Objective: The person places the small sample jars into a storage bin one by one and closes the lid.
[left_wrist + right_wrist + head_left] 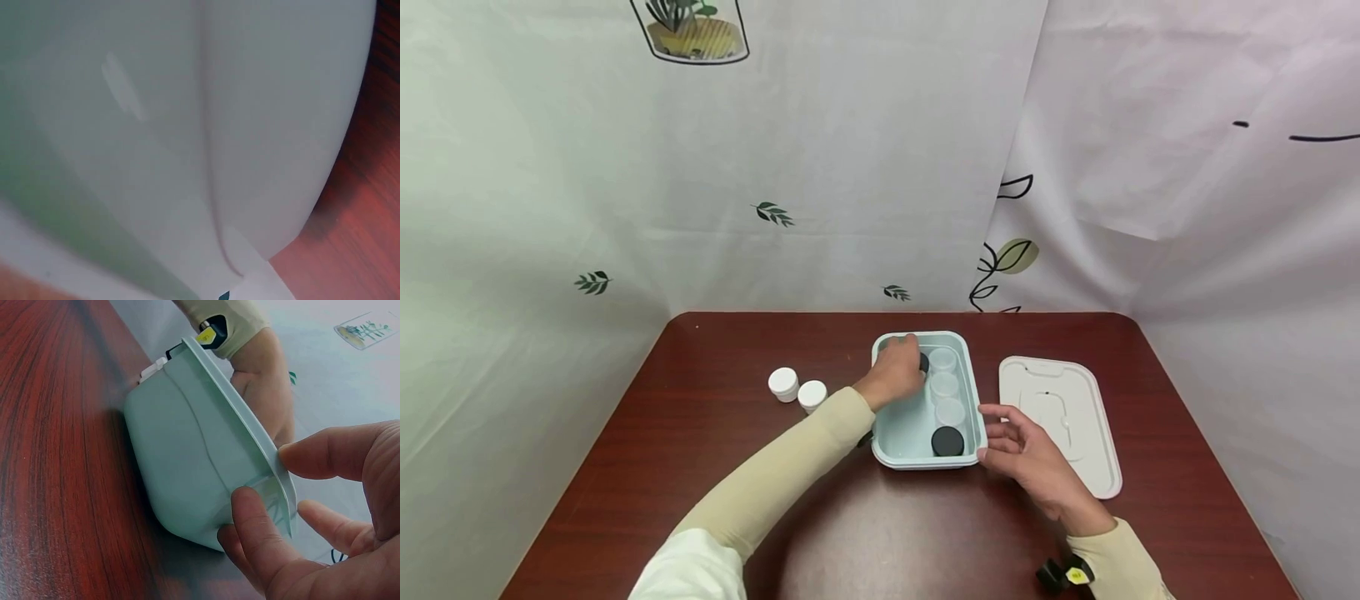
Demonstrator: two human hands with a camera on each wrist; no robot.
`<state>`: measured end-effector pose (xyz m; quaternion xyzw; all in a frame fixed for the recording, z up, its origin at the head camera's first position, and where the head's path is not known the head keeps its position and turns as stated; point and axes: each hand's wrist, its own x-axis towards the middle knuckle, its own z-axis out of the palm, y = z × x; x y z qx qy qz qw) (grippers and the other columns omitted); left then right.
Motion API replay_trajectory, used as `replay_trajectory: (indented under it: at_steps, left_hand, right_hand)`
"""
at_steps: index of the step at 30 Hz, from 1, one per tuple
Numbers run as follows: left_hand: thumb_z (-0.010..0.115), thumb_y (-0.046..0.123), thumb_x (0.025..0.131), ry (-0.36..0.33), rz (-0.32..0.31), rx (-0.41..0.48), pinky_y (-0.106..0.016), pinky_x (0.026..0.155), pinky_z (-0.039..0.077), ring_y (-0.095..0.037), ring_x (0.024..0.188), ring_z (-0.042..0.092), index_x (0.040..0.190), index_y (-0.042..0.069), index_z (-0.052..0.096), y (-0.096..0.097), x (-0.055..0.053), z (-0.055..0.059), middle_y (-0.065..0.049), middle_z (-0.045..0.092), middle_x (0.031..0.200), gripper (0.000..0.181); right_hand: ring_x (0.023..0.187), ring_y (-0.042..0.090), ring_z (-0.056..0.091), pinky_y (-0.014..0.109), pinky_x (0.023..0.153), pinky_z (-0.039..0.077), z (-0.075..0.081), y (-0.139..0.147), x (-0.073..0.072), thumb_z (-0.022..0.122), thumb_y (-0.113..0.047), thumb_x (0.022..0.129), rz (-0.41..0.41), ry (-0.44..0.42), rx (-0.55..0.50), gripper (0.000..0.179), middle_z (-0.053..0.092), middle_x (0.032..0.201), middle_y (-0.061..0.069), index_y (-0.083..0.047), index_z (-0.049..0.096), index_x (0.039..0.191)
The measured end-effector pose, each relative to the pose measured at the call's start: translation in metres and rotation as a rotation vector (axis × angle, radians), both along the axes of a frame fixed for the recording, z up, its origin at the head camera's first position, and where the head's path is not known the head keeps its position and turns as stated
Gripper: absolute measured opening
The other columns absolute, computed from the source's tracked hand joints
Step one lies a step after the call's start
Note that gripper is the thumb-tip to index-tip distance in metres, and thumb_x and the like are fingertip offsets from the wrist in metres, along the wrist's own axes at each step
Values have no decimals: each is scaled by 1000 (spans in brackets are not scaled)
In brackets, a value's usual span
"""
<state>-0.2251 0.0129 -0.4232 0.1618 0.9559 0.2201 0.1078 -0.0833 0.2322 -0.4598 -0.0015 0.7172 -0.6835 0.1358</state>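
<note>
A pale blue-green container [901, 458] sits on the table. My left hand [897, 371] reaches into its far end, fingers curled down around a jar with a black lid [924, 363], mostly hidden by the hand. Along the container's right side stand several jars with clear or whitish lids [944, 385], and another black-lidded jar [947, 442] is in the near right corner. My right hand [1026, 458] touches the container's right rim with spread, fairly straight fingers. The right wrist view shows its fingertips [247, 503] against the outer wall. The left wrist view shows mostly container wall [275, 125].
Two white-capped jars, one at the left [783, 383] and one nearer my forearm [812, 395], stand left of the container. A white lid [1093, 425] lies flat at the right, beyond my right hand. White printed cloth [850, 150] hangs behind the brown table [865, 533].
</note>
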Motion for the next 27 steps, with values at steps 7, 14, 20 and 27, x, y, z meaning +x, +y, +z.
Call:
replay_trajectory:
  at_steps: [7,14,20,27]
  left_hand:
    - [67,15,103,59,64,185,-51,103,54,-36,121,63,141,-3,57,-19,2,13,-23,63,133,43]
    - [67,11,102,113,124,369,-49,103,54,-34,121,64,137,1,63,-51,2,29,-21,66,135,36]
    - [69,15,103,85,212,475,-47,102,56,-34,127,65,139,7,64,-89,5,37,-15,67,136,37]
    - [72,15,101,71,312,549,-47,104,56,-32,130,66,140,9,63,-150,11,37,-15,67,138,40]
  right_hand:
    - [112,23,72,32,83,62,0,-4,1,74,1,91,-20,-29,4,68,58,135,30,-3,46,152]
    - [114,22,70,34,85,64,0,-9,3,71,4,92,-52,-72,-43,67,54,141,29,-4,45,153]
    - [114,18,69,38,86,64,1,-13,5,70,4,95,-52,-51,-82,68,48,146,30,-2,41,156]
    - [112,17,70,37,86,64,1,-15,7,70,4,95,-58,-44,-107,70,49,145,30,-2,39,157]
